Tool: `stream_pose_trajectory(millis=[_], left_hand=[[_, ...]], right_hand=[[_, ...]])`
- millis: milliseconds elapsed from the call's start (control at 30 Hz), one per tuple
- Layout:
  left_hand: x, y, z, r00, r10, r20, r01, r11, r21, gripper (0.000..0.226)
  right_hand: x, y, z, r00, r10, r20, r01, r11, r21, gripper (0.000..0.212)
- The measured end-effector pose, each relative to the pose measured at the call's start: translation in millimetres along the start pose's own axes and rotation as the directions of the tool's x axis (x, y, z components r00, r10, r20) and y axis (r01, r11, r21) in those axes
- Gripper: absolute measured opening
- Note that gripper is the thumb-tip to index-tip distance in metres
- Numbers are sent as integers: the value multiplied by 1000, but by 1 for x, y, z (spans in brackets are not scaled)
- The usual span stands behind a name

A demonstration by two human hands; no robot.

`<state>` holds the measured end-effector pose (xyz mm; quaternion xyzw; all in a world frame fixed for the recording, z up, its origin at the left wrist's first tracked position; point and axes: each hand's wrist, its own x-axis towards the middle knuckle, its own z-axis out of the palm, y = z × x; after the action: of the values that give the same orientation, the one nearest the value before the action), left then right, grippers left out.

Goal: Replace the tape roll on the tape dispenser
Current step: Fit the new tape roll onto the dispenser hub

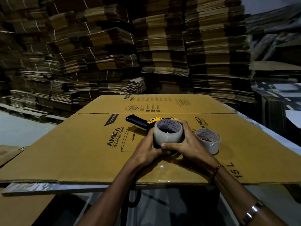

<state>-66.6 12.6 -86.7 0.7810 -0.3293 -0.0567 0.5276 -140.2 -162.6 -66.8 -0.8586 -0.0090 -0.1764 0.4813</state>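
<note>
A black and yellow tape dispenser lies on a flattened cardboard box, its handle pointing far left. A full roll of clear tape sits over the dispenser's roll end, core facing up. My left hand grips the roll's left side and the dispenser beneath it. My right hand curls round the roll's right side, thumb across its front. A second, thinner tape roll rests on the cardboard just right of my right hand, apart from the dispenser.
The flattened box covers a table whose pale edge shows at the right. Tall stacks of flat cardboard wall the back and both sides. A clear tape strip lies on the box near its front edge.
</note>
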Motion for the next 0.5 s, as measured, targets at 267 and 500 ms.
stream_pose_trajectory(millis=[267,500], left_hand=[[-2,1,0,1000,8,-21,-7,998,56,91],[0,0,1,998,51,-30,-47,991,126,92]], right_hand=[[3,-1,-5,997,62,45,-64,997,31,104],[-2,1,0,1000,16,20,-15,1000,-23,101]])
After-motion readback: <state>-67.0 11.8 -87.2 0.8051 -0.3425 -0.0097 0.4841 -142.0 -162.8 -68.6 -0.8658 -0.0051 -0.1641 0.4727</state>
